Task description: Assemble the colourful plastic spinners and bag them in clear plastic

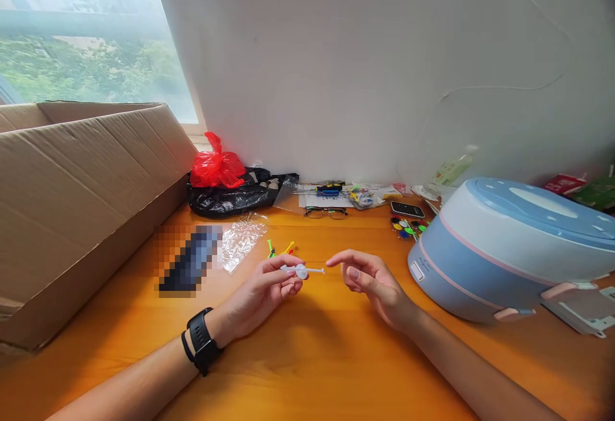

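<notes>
My left hand (268,284) pinches a small white plastic piece (302,272) between thumb and fingers. The piece has a round disc and a thin stem with a small crosswise tip that points right. Across from that tip is my right hand (373,281), its index finger stretched out and the other fingers loosely bent, with nothing in them. A small gap separates the fingertip from the stem. Just behind my left hand lie several small plastic pieces in yellow, green and red, among them a yellow arrow-shaped one (289,247); my fingers partly hide them.
A cardboard box (96,171) stands at the left, a blue-and-white lunch-box-like appliance (504,254) at the right. Along the wall lie a black bag (225,202), a red bag (217,168), glasses (325,212) and a dark device (407,209). Clear wrap (244,241) lies left of centre.
</notes>
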### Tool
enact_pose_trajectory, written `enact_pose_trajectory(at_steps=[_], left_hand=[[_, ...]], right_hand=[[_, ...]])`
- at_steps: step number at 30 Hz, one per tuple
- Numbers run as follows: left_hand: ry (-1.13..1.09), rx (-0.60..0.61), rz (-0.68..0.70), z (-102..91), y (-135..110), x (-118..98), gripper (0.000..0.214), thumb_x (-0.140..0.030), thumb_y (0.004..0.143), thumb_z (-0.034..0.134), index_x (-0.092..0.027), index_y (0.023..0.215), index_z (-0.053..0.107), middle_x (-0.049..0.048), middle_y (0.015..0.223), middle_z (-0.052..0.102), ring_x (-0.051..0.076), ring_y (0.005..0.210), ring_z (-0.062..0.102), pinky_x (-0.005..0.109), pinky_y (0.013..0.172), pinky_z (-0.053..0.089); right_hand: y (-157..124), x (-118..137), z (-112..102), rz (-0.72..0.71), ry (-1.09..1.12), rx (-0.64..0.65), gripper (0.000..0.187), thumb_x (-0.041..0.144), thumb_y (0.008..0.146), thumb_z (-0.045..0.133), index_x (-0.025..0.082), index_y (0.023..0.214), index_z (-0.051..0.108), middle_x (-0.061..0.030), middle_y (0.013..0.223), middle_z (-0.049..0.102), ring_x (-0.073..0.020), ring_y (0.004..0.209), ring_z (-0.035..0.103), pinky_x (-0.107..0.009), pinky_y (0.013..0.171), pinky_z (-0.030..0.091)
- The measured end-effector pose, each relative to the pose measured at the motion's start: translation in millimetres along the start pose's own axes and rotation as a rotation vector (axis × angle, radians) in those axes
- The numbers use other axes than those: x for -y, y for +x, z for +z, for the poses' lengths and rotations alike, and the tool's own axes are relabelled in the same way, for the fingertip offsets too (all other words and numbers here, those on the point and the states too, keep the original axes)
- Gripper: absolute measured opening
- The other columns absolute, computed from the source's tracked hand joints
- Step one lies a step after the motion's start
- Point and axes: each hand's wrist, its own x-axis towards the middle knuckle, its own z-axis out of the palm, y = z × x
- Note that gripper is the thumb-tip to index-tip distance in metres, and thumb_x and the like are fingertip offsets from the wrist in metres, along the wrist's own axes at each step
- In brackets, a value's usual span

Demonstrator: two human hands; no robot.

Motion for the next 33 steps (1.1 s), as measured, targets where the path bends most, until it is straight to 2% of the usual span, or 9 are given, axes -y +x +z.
enact_pose_trajectory(at_steps=[3,6,8,9,11,13,21,27,33], left_hand=[[0.011,-0.004,-0.021,-1.0,1,1,0.018,-0.019,0.081,0.091,-0.015,0.097,0.083,0.0059,0.094,0.073,0.010,0.081,0.063,0.020,0.080,0.052],[0.009,-0.042,-0.014,-0.5,1,2,0.018,-0.018,0.079,0.092,-0.015,0.094,0.082,0.0058,0.094,0.073,0.012,0.083,0.064,0.021,0.082,0.052],[0.005,-0.059,0.008,0.8,1,1,0.020,-0.018,0.078,0.093,-0.015,0.094,0.082,0.0046,0.089,0.072,0.012,0.081,0.064,0.022,0.080,0.051],[0.004,-0.065,0.020,1.6,2,1,0.021,-0.018,0.077,0.094,-0.015,0.094,0.082,0.0040,0.088,0.072,0.012,0.080,0.064,0.022,0.079,0.051],[0.001,-0.078,0.037,3.5,1,0,0.022,-0.017,0.075,0.095,-0.015,0.093,0.082,0.0038,0.089,0.072,0.012,0.081,0.064,0.022,0.079,0.051],[0.005,-0.092,0.038,4.9,1,-1,0.023,-0.018,0.075,0.095,-0.015,0.093,0.082,0.0037,0.091,0.073,0.012,0.082,0.064,0.022,0.080,0.051],[0.014,-0.093,0.018,-0.6,4,2,0.025,-0.020,0.077,0.095,-0.014,0.098,0.083,0.0044,0.096,0.074,0.011,0.084,0.065,0.021,0.082,0.051],[0.023,-0.071,0.013,-1.4,2,2,0.024,-0.021,0.081,0.094,-0.014,0.101,0.083,0.0052,0.095,0.073,0.011,0.084,0.064,0.020,0.081,0.051],[0.048,-0.094,0.029,1.4,2,-1,0.023,-0.023,0.081,0.094,-0.015,0.098,0.081,0.0056,0.101,0.074,0.012,0.090,0.065,0.022,0.087,0.051]], right_hand=[[1,4,5,0.072,0.095,0.016,0.054,0.056,0.097,0.072,0.022,0.139,0.066,0.0034,0.074,0.041,-0.0135,0.066,0.031,-0.030,0.062,0.024],[1,6,8,0.130,0.170,0.059,0.063,0.056,0.095,0.074,0.026,0.147,0.057,0.0036,0.077,0.046,-0.0128,0.065,0.029,-0.029,0.061,0.021],[0,4,5,0.154,0.174,0.156,0.049,0.062,0.097,0.069,0.023,0.127,0.070,0.0033,0.074,0.046,-0.0123,0.062,0.028,-0.030,0.059,0.020],[-1,3,2,0.158,0.166,0.230,0.048,0.065,0.100,0.062,0.020,0.106,0.075,0.0030,0.068,0.044,-0.0123,0.060,0.028,-0.031,0.059,0.019],[-4,0,-4,0.133,0.152,0.380,0.068,0.071,0.103,0.048,0.018,0.063,0.066,0.0021,0.053,0.038,-0.0123,0.053,0.028,-0.033,0.058,0.019],[-6,-1,-10,0.084,0.146,0.425,0.078,0.075,0.102,0.041,0.020,0.049,0.054,0.0006,0.046,0.035,-0.0130,0.050,0.029,-0.035,0.057,0.018],[0,5,-6,0.046,0.137,0.166,0.069,0.074,0.100,0.048,0.019,0.062,0.066,-0.0011,0.060,0.044,-0.0163,0.061,0.034,-0.035,0.062,0.023],[1,-1,-4,0.063,0.142,0.104,0.065,0.068,0.102,0.049,0.019,0.065,0.068,-0.0001,0.063,0.040,-0.0166,0.062,0.031,-0.035,0.063,0.021],[5,3,-4,0.092,0.175,-0.039,0.065,0.073,0.098,0.053,0.020,0.063,0.067,0.0014,0.060,0.034,-0.0165,0.061,0.028,-0.034,0.062,0.021]])
